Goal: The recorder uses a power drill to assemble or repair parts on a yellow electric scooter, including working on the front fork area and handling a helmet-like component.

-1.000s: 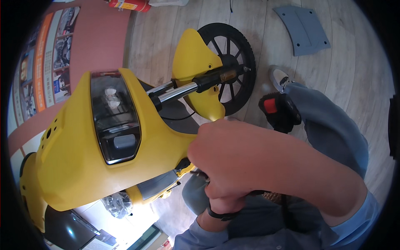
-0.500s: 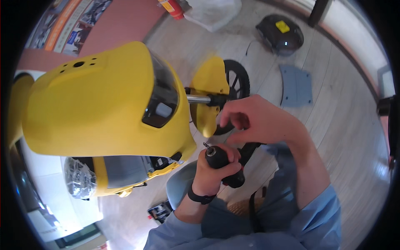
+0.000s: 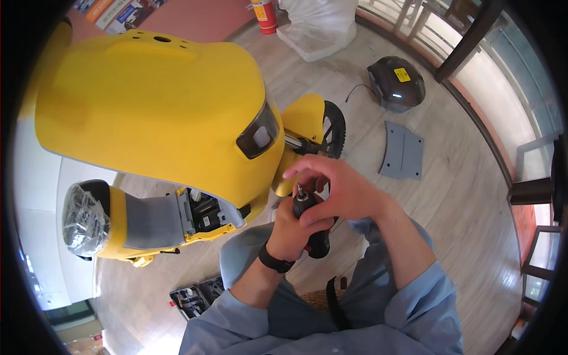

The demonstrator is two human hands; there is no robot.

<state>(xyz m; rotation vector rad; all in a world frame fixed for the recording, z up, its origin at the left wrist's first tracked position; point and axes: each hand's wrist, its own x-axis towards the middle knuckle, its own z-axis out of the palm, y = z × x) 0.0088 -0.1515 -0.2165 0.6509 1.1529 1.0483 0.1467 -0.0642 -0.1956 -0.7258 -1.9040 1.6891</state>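
Observation:
My left hand [image 3: 290, 228] is wrapped round a dark cordless screwdriver [image 3: 318, 244], whose bit points up and away from me. Cupped over its front end is my right hand [image 3: 349, 192], its fingers curled but apart beside the bit, the thumb lying against the tool's body. Whether the fingertips touch the bit I cannot tell. Just beyond both hands stands a yellow scooter [image 3: 160, 112], its curved front cover close to my left. A front wheel [image 3: 335, 130] with a yellow mudguard [image 3: 305, 115] sticks out past the cover.
A grey panel [image 3: 402, 151] lies on the floor at the right, with a dark top box [image 3: 397, 83] and its wire behind it. Further back are a red fire extinguisher [image 3: 264, 16] and a white plastic bag [image 3: 316, 29]. An opened tool case [image 3: 192, 299] rests by my left leg.
My right hand has come in from above the screwdriver to cup its front end. The view has shifted, showing more of the tool case and the scooter's seat area.

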